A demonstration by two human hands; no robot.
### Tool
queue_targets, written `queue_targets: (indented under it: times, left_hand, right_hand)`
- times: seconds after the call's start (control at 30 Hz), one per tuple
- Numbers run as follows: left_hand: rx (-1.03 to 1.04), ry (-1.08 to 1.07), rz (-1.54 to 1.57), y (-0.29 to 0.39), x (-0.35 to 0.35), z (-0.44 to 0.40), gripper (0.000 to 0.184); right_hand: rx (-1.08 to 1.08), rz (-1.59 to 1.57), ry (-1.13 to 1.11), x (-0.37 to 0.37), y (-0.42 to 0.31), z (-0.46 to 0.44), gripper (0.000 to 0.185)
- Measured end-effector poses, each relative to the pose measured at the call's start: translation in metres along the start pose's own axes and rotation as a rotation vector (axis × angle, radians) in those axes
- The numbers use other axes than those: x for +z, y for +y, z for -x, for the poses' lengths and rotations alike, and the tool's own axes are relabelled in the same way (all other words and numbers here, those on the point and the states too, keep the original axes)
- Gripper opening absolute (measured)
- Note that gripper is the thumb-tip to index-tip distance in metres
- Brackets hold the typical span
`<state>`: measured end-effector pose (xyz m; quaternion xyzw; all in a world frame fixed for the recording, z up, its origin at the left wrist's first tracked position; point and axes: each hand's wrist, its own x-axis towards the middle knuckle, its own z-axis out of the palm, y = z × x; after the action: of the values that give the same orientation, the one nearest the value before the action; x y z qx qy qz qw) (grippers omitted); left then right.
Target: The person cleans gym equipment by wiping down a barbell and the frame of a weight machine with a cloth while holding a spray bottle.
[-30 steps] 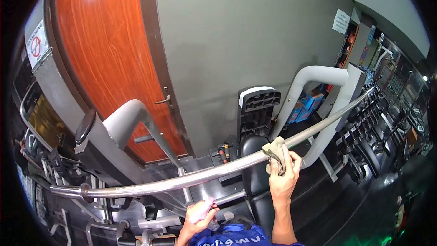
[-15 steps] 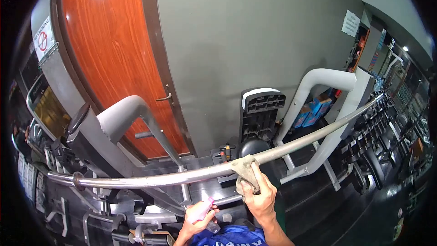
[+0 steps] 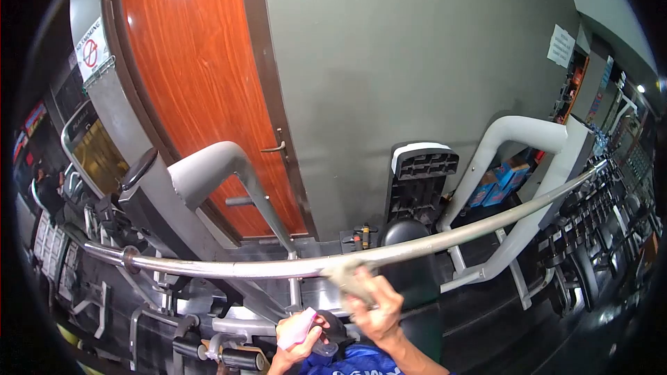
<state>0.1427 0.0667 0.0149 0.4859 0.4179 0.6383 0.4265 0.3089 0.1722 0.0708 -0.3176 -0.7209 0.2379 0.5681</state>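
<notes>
A long metal barbell point(image 3: 264, 269) stretches across the view in front of me, with a collar ring near its left end. My right hand point(image 3: 379, 309) is closed around a greyish cloth point(image 3: 345, 279), which touches the bar's underside and front near the middle; hand and cloth are a little blurred. Lower and to the left, my left hand point(image 3: 299, 344) grips a spray bottle with a pink top point(image 3: 297, 328) and a clear body, close to my blue shirt. The bottle is apart from the bar.
Grey machine frames point(image 3: 219, 167) rise on both sides behind the bar. A black padded seat point(image 3: 406, 232) stands beyond its middle. A wooden door point(image 3: 194, 83) and a grey wall are at the back. Dumbbell racks point(image 3: 590, 229) line the right.
My right hand and the cloth have slid left along the bar relative to the machine. The view has shifted, so the surroundings sit farther right. My left hand keeps its hold on the bottle.
</notes>
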Motion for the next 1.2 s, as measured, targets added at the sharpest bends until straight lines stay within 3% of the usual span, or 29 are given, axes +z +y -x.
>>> queue_targets:
  times: [0.13,0.23,0.3,0.37,0.4,0.43,0.53,0.63,0.77,0.87,0.97,1.0,1.17,1.2]
  left_hand:
    - [-0.014,0.011,-0.062,-0.001,0.0,0.003,0.017]
    - [-0.011,0.056,0.037,-0.006,0.005,0.005,0.018]
    - [-0.025,0.041,0.041,-0.005,0.003,0.004,0.018]
    - [-0.008,0.059,0.049,-0.005,0.002,0.004,0.018]
    - [-0.005,0.071,0.044,-0.006,0.001,0.004,0.018]
    - [-0.002,0.079,0.04,-0.005,0.0,0.003,0.018]
    - [-0.016,0.103,0.034,-0.007,0.001,0.002,0.016]
    - [-0.01,0.115,0.061,-0.005,0.004,-0.001,0.016]
    - [0.002,0.098,0.042,-0.006,0.008,-0.002,0.016]
    - [0.003,0.079,0.022,-0.005,0.007,-0.001,0.016]
    - [-0.014,0.087,0.056,-0.007,0.01,-0.001,0.015]
    - [-0.017,0.08,0.035,-0.007,0.009,-0.001,0.015]
    - [-0.01,0.114,0.045,-0.006,0.012,-0.004,0.014]
    - [-0.003,0.105,0.027,-0.008,0.013,-0.005,0.014]
  right_hand:
    - [0.093,-0.199,-0.297,-0.002,-0.017,-0.002,0.048]
    - [-0.053,-0.17,-0.082,-0.026,0.005,0.009,0.053]
    - [-0.056,-0.136,0.227,-0.036,0.02,0.011,0.058]
    - [0.144,0.086,0.504,-0.038,0.03,0.008,0.058]
    - [0.317,-0.008,0.394,-0.04,0.024,0.003,0.053]
    - [0.287,0.14,0.329,-0.034,0.022,0.001,0.054]
    - [0.287,0.01,0.196,-0.02,0.015,0.008,0.056]
    - [0.07,0.005,0.048,-0.01,0.01,0.002,0.049]
    - [0.13,-0.234,-0.138,-0.03,-0.002,-0.003,0.047]
    - [0.029,-0.14,0.19,-0.052,0.009,0.002,0.051]
    - [0.231,0.047,0.386,-0.072,0.022,-0.004,0.057]
    - [0.272,0.019,0.404,-0.071,0.017,-0.016,0.049]
    - [0.27,0.038,0.154,-0.041,0.006,-0.007,0.05]
    - [0.174,0.065,0.082,-0.032,0.007,-0.003,0.049]
